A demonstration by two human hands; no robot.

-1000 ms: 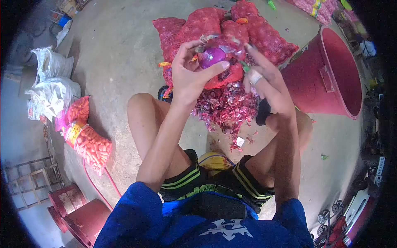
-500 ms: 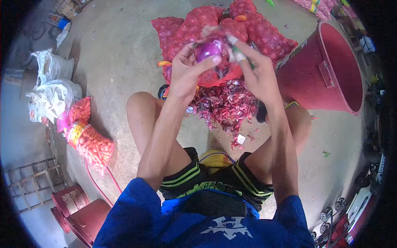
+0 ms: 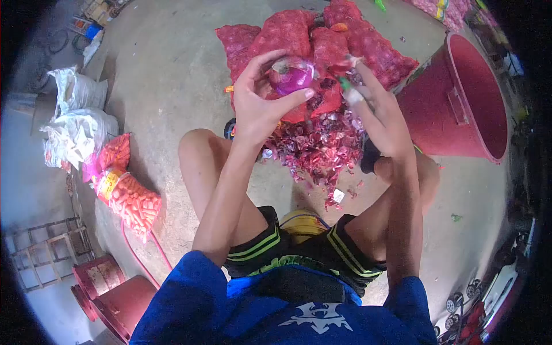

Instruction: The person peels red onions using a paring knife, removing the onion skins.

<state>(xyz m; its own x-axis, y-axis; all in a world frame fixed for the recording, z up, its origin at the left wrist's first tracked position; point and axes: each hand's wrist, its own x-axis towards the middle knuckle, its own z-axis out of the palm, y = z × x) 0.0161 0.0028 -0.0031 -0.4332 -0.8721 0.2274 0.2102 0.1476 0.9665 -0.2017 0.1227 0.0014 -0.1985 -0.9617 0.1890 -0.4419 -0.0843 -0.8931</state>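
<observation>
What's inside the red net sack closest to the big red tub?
Round, reddish onions show through the mesh of the red net sack. Whatever sits deeper in is covered by them, so I can't tell.

1 head view, looking down — forward

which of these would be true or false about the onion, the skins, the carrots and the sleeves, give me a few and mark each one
1. The left hand holds a purple onion. True.

2. The loose skins are heaped inside the big red tub. False: they lie on the floor, in front of the person.

3. Something green shows at the fingers of the right hand. True.

4. The bag of carrots is on the person's right. False: it is on the left.

5. Both sleeves are blue. True.
</observation>
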